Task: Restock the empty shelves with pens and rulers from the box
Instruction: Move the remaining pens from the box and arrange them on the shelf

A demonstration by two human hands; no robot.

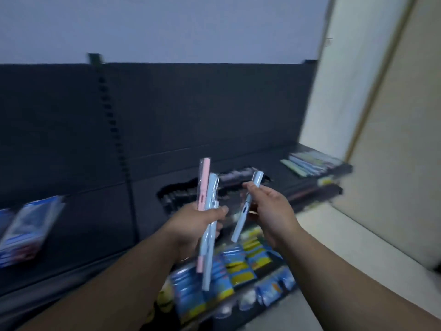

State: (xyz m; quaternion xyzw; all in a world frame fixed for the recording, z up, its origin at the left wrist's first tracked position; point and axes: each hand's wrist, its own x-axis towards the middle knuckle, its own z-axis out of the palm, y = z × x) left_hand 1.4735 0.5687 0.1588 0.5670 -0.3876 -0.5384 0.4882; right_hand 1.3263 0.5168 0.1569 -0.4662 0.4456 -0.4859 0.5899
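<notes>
Bundle: a pink pen point(204, 182) and blue pens point(207, 259), all in clear wrap, are held together nearly upright with their tops leaning slightly right. Blur hides how many blue ones there are.
Left hand point(195, 220): grips the bundle round its middle, fingers curled across the front, with the pens sticking out above and below the fist.
Single blue pen point(239, 225): also in clear wrap and tilted, its top pointing far and right and its lower end near and left. It is just right of the bundle and not touching it.
Right hand point(272, 211): pinches the single blue pen along its upper half, with the thumb on the left side and the fingers curled behind.
Place of the pens: all are in the air in front of the dark shelf point(281, 170), none lying on it.
Dark items point(171, 197): a blurred row lies on the shelf just behind the hands; I cannot tell what they are.
Pastel stack point(310, 163): long flat pieces in green, blue and pale tones lie at the far right end of the shelf. Whether they are pens or rulers is unclear.
Blue-and-yellow packs point(238, 266): they are crowded on a lower level, near, beneath the hands.
Blue packs point(26, 225): these are at the left edge, leaning and heavily blurred.
Back panel point(214, 111): dark, with a slotted upright point(112, 125) at its left.
Walls: a grey-blue wall point(167, 25) is above and a cream panel point(381, 139) is at right.
</notes>
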